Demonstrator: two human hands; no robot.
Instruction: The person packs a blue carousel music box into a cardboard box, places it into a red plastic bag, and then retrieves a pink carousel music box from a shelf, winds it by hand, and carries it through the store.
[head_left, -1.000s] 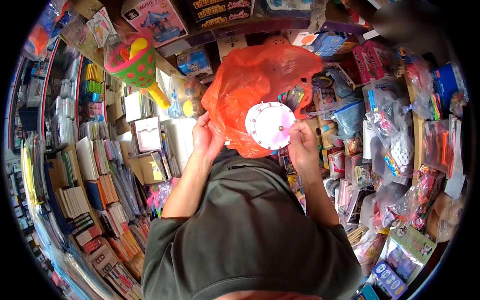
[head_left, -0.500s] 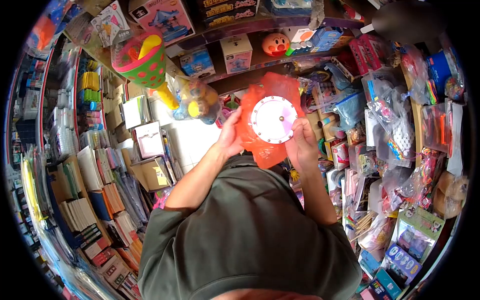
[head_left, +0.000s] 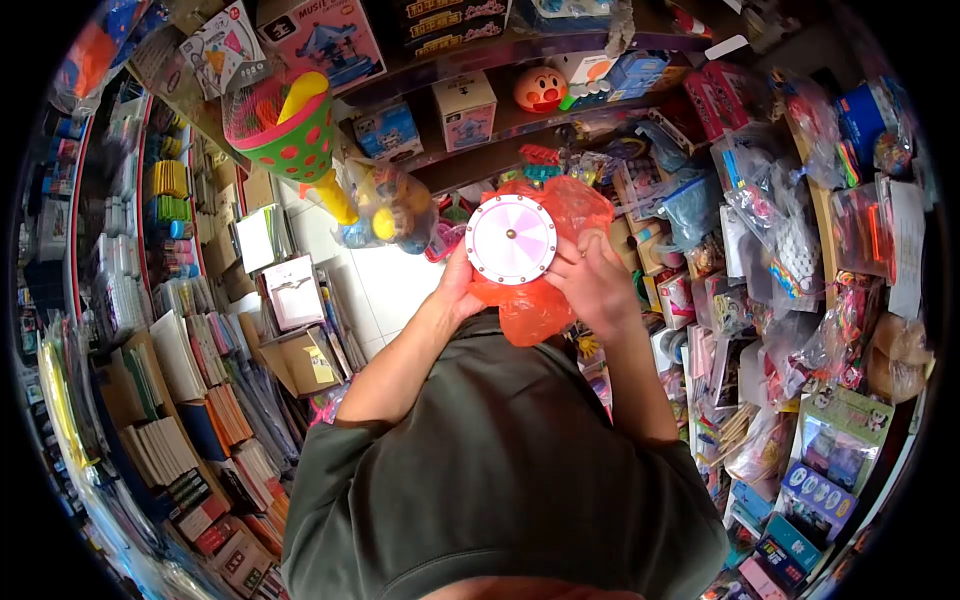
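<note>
A round white and pink spinning wheel (head_left: 495, 252), with small pegs around its rim and a brass-coloured knob at its centre, faces up in front of my chest. Beneath and around it bunches a thin red plastic bag (head_left: 540, 312). My left hand (head_left: 461, 286) grips the wheel at its lower left edge, some fingers hidden underneath. At the right edge, my right hand (head_left: 598, 283) has its fingers bent against the wheel and the crumpled bag. The back of the wheel is out of sight.
A polka-dot toy hammer-shaped container (head_left: 290, 150) hangs at the upper left beside a bag of balls (head_left: 390, 205). Shelves with boxes (head_left: 467, 110) stand ahead. Packed books (head_left: 160, 430) line the left, bagged goods (head_left: 770, 240) the right. Floor tiles (head_left: 375, 290) show between.
The wheel has shifted left and turned somewhat in my hands. More of the red bag shows to its right. The dark blurred shape at the upper right is gone.
</note>
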